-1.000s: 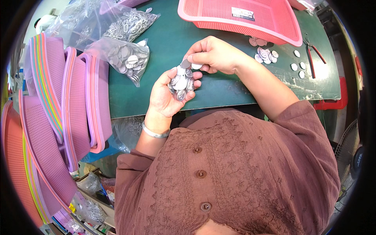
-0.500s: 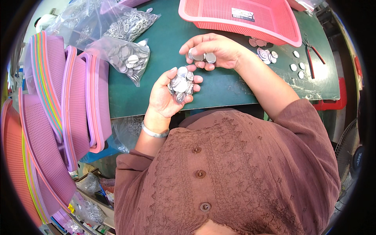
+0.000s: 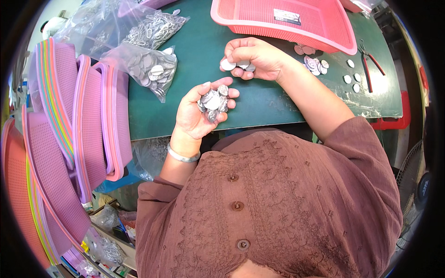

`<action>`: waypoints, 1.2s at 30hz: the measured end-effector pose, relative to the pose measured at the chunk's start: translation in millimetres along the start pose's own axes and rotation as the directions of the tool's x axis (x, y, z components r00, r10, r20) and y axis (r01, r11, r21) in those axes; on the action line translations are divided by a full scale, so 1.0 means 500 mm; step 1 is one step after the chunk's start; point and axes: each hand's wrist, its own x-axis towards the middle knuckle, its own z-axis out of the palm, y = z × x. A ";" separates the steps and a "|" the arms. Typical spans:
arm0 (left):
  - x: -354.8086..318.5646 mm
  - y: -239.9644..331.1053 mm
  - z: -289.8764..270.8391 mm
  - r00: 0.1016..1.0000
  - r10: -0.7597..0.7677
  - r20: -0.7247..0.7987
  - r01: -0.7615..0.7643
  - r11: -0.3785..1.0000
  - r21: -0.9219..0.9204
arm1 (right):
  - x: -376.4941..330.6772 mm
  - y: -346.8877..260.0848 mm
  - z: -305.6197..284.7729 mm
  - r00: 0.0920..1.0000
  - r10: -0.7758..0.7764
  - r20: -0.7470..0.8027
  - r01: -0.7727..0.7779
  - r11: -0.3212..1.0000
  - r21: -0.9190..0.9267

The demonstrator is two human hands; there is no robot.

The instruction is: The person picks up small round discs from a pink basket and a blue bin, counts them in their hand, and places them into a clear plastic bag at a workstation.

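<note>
While left hand (image 3: 204, 111) cups heaped metal discs (image 3: 213, 99) — right hand (image 3: 252, 58) fingers pinching few — overfull palm at tabletop (image 3: 269, 99) edge risks spill onto lap.

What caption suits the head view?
Left hand cups small metal discs; right hand pinches a few over the green table.

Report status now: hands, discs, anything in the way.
Left hand cupped, holding a pile of metal discs. Right hand pinching a few discs above the green mat. Nothing between them.
</note>
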 end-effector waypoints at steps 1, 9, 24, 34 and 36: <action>0.000 0.000 0.000 1.000 0.011 -0.006 -0.011 1.000 -0.024 | -0.002 -0.002 -0.007 0.999 -0.002 0.040 0.002 1.000 0.011; 0.010 -0.005 0.010 0.986 0.097 -0.134 -0.101 0.995 -0.023 | -0.020 0.002 0.023 0.999 -0.011 0.048 0.026 0.945 -0.327; 0.010 -0.010 0.014 0.981 0.107 -0.163 -0.105 0.994 0.021 | -0.011 0.010 0.003 0.998 0.047 -0.052 -0.061 0.951 -0.302; 0.001 -0.009 0.000 0.991 0.094 -0.099 -0.102 0.992 -0.077 | -0.006 0.006 -0.005 0.996 0.079 0.028 -0.077 0.995 -0.061; 0.000 -0.008 0.005 0.989 0.102 -0.105 -0.110 0.991 -0.073 | -0.003 0.007 -0.009 0.992 0.067 0.109 -0.076 0.994 0.083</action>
